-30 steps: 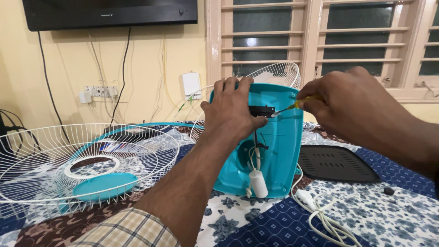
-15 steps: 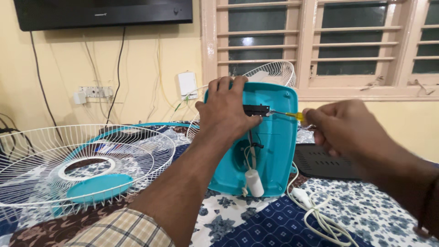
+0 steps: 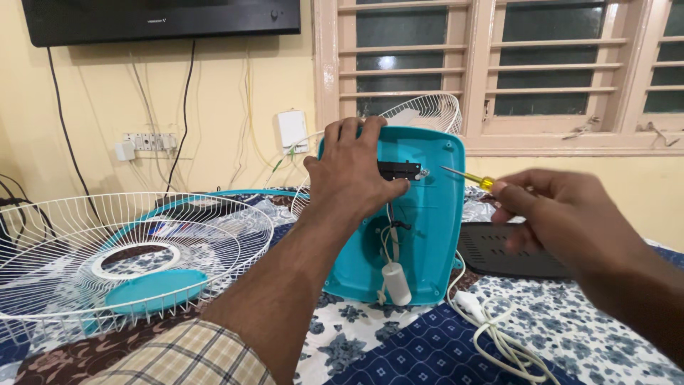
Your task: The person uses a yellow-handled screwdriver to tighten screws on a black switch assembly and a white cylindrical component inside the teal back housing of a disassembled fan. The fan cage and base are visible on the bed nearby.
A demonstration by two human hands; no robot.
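Note:
A teal fan base housing (image 3: 427, 235) stands on its edge on the patterned cloth, its open underside facing me. My left hand (image 3: 353, 171) grips its top left edge, fingers over the rim, beside a small black part (image 3: 399, 170). My right hand (image 3: 563, 214) holds a yellow-handled screwdriver (image 3: 467, 177), whose tip hangs a little to the right of the black part, apart from it. Wires and a white capacitor (image 3: 396, 284) hang inside the housing.
A white wire fan guard (image 3: 107, 249) with a teal centre cap lies at the left. A second guard (image 3: 424, 112) stands behind the housing. A black panel (image 3: 499, 249) lies at the right, and a white power cord (image 3: 491, 335) trails in front.
My right hand has drawn back to the right and down, pulling the screwdriver tip away from the black part. My left hand keeps its grip on the housing.

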